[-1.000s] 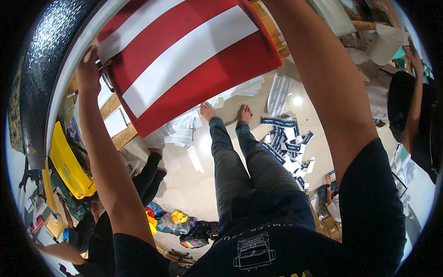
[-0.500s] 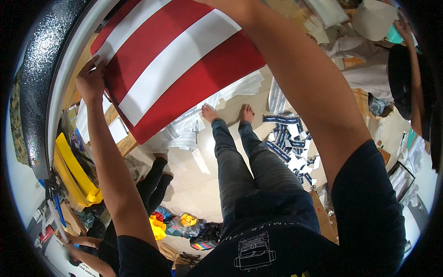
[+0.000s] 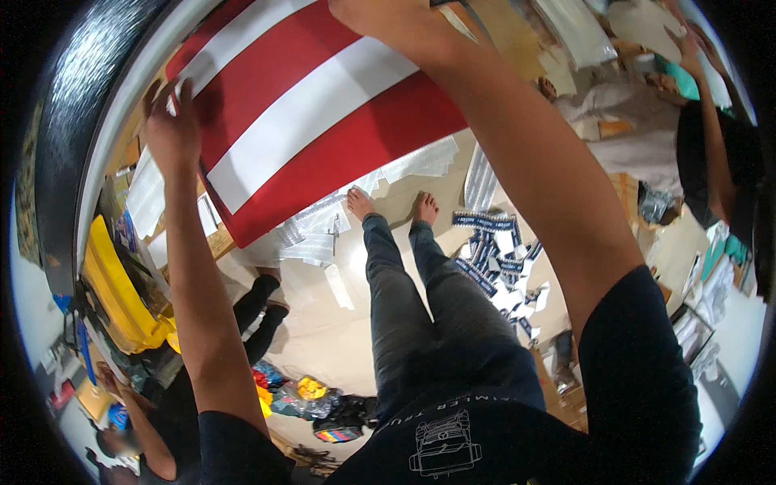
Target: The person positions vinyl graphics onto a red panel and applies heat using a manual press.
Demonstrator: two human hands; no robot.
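A large red and white striped sheet (image 3: pixel 299 119) spreads across the upper middle, over the edge of a wooden table. At its left edge is my left hand (image 3: pixel 174 133), thumb on the front side and fingers at the rim, closed on the edge near a white stripe. My right hand (image 3: pixel 376 18) rests at the sheet's upper part, at the top border of the picture. Its fingers are cut off or hidden, so their grip does not show.
Printed paper strips (image 3: pixel 311 234) lie on the floor below the sheet. A heap of dark blue label scraps (image 3: pixel 493 250) is right of my feet. Yellow material (image 3: pixel 121 283) sits at left, bagged goods (image 3: pixel 319 400) lower down. Co-workers are at the right (image 3: pixel 715 153) and lower left (image 3: pixel 153 428).
My left hand has shifted slightly right and up along the sheet's left edge, its fingers turned more upward. More of my right hand shows at the top. The co-workers' arms have moved.
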